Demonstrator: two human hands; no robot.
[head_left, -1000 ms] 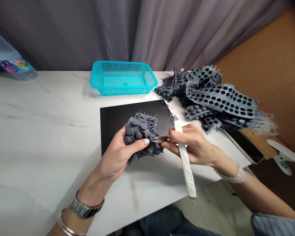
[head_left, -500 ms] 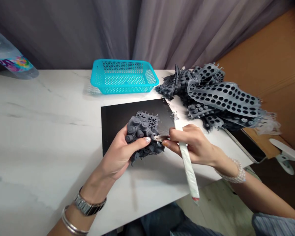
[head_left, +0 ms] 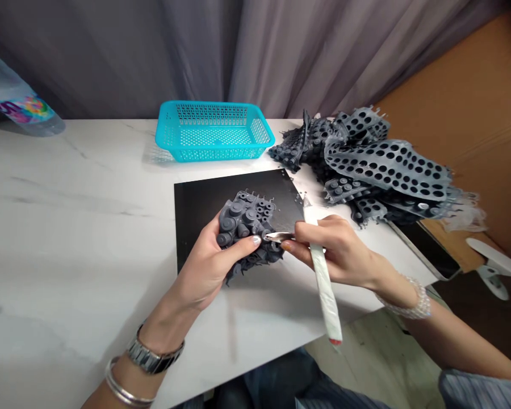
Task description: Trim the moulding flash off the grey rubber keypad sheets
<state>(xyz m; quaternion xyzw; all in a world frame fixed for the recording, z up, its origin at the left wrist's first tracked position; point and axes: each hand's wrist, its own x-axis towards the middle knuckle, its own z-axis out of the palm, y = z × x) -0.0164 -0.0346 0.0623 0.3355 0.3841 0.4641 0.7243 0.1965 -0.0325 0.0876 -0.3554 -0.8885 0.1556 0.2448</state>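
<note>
My left hand (head_left: 206,267) grips a folded grey rubber keypad sheet (head_left: 247,218) with raised buttons, held just above a black mat (head_left: 196,210). My right hand (head_left: 338,250) pinches a small metal blade tool (head_left: 279,236) whose tip touches the sheet's right edge beside my left thumb. The same hand also holds a long white wrapped stick (head_left: 323,278) that runs from the mat's corner down past the table edge.
A turquoise plastic basket (head_left: 215,132) stands behind the mat. A heap of grey perforated rubber sheets (head_left: 378,167) lies at the right. A plastic bottle (head_left: 17,102) lies at the far left on the white marble table (head_left: 68,227). A phone (head_left: 430,250) sits near the right edge.
Both hands and the sheet stay almost where they were. The blade tip shifted slightly along the sheet's edge and the view drifted a little.
</note>
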